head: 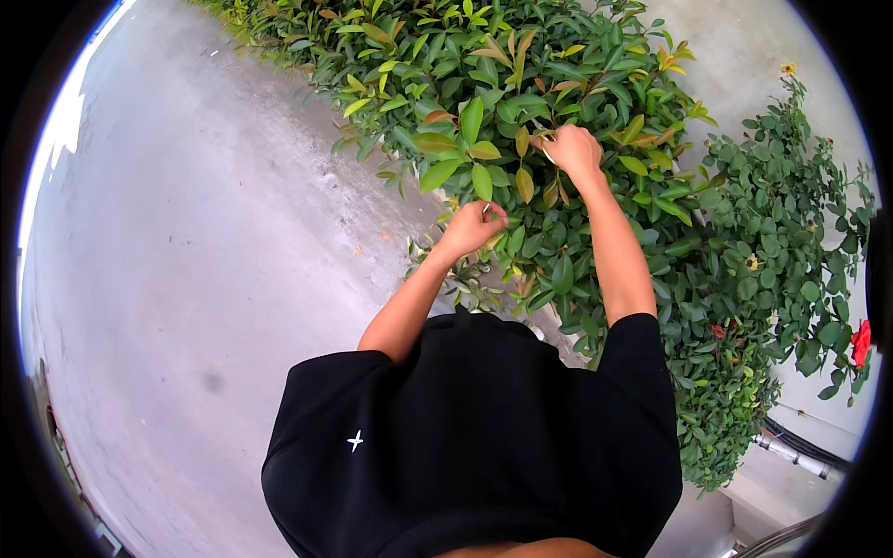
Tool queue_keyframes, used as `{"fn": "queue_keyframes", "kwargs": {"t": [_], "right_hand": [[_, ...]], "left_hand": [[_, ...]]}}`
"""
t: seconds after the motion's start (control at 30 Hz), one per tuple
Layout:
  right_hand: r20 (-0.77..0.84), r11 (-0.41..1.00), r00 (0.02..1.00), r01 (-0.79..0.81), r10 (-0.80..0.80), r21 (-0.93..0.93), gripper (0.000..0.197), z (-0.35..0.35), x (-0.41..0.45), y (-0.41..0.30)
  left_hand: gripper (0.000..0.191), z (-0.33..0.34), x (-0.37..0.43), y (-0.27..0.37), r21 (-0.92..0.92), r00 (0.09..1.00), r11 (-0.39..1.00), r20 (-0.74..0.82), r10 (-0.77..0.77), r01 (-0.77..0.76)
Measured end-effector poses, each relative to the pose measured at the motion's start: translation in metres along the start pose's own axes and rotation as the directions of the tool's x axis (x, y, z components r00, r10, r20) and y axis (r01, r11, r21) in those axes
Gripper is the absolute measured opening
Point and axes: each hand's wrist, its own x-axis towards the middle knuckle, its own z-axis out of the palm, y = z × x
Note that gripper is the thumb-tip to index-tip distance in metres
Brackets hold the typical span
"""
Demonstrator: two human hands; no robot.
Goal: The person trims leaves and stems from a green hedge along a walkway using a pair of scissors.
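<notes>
My right hand [578, 152] is curled around a small tool with a pale curved handle [549, 154], which looks like scissors. Most of that tool is hidden by my fingers and the leaves. It is held among the upper leaves of a dense green shrub [565, 272], beside some bronze-tinted leaves [523, 183]. Lower and to the left, my left hand [473, 229] is at the shrub's near edge with its fingers curled and a ring-like band on one finger. Just above it hangs a light green leaf [481, 181]. Whether a leaf is between those fingertips cannot be made out.
Grey concrete pavement [209, 279] stretches along the left. To the right grows a rose bush [760, 209] with a red bloom [861, 343]. A pale wall [718, 42] stands behind the plants. White pipe [799, 457] and dark cables [809, 443] run at lower right.
</notes>
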Motion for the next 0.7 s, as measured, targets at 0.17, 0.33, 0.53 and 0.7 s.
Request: {"fn": "queue_keyframes", "kwargs": {"t": [0.17,0.33,0.53,0.7], "right_hand": [[0.007,0.922,1.0,0.022,-0.026,0.387,0.069,0.013,-0.046,0.026],[-0.181,0.968,0.982,-0.002,0.05,0.252,0.049,0.023,-0.103,0.073],[-0.258,0.99,0.96,0.087,-0.112,-0.108,0.053,0.033,-0.127,0.083],[-0.325,0.976,0.935,0.074,-0.139,-0.205,0.056,0.056,-0.092,0.047]], "left_hand": [[0.022,-0.006,0.002,-0.005,-0.078,0.999,0.997,0.035,0.001,0.002],[0.022,0.001,0.01,-0.011,-0.185,0.994,0.983,0.113,0.004,0.017],[0.022,0.0,0.009,-0.023,-0.174,0.993,0.985,0.12,0.024,-0.003],[0.023,-0.004,0.011,-0.019,-0.132,0.994,0.991,0.109,0.015,0.0]]}}
